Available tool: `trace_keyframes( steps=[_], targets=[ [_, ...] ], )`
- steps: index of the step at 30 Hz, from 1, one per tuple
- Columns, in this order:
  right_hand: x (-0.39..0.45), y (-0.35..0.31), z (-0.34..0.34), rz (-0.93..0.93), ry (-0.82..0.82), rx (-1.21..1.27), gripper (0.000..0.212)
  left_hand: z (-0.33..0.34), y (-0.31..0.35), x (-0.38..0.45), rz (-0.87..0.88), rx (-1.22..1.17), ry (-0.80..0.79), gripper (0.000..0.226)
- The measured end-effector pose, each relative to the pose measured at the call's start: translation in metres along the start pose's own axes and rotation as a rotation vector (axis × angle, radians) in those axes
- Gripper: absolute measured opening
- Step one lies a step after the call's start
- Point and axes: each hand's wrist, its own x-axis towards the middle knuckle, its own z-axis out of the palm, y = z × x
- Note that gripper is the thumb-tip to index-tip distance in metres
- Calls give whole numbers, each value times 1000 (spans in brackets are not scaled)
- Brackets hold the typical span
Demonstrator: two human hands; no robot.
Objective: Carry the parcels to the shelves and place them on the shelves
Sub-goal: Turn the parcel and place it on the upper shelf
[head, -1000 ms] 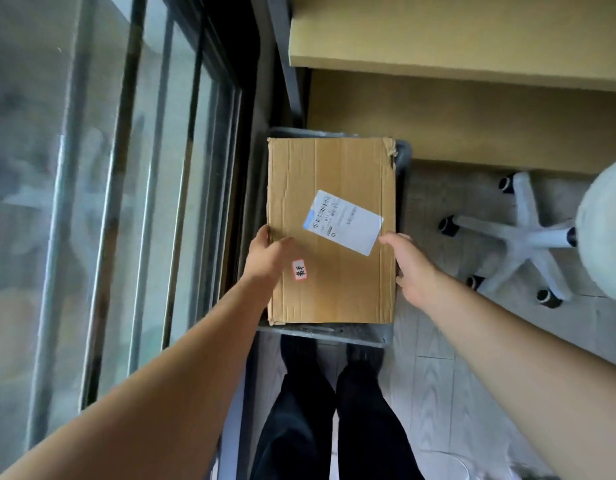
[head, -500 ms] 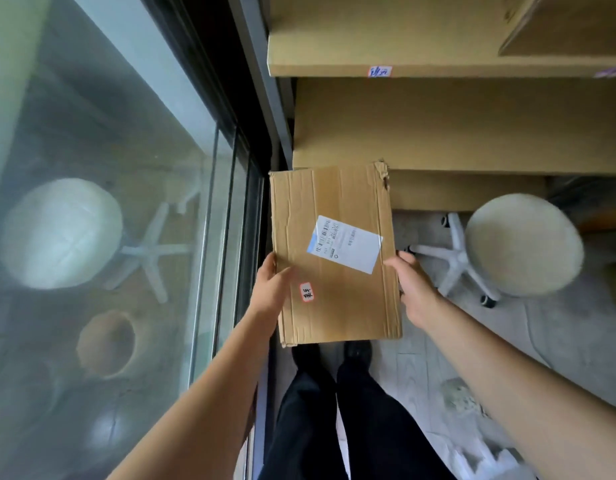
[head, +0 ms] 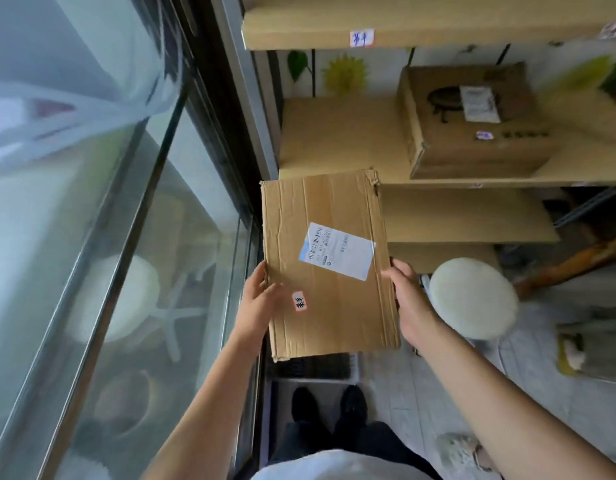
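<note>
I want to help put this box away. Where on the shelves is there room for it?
The flat brown cardboard parcel, held by left hand and right hand, fits the tan shelf board: bare between the grey window frame and the bigger brown carton. The right side is crowded.

glass wall left | white stool right | pale floor
</note>
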Motion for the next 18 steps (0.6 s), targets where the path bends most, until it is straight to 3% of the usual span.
trace_keyframes(
  steps=[2, 6, 9, 13, 18],
  targets=[
    [-18, -22, 0, -37, 8, 6, 78, 0, 18, -8, 51, -20, -9, 63],
    [-41, -55, -4, -159, 4, 5, 41, -5, 47, -16, 149, -86, -3, 59],
    [-52, -71, -6, -212, -6, 4, 39, -8, 71, -27, 227, -93, 8, 60],
    [-57, -87, -5, -253, -17, 36, 53, -10, 91, -34, 283, -115, 27, 62],
    [-58, -98, -5, -324, -64, 79, 37, -10, 98, -41, 326, -159, 39, 61]
  ],
)
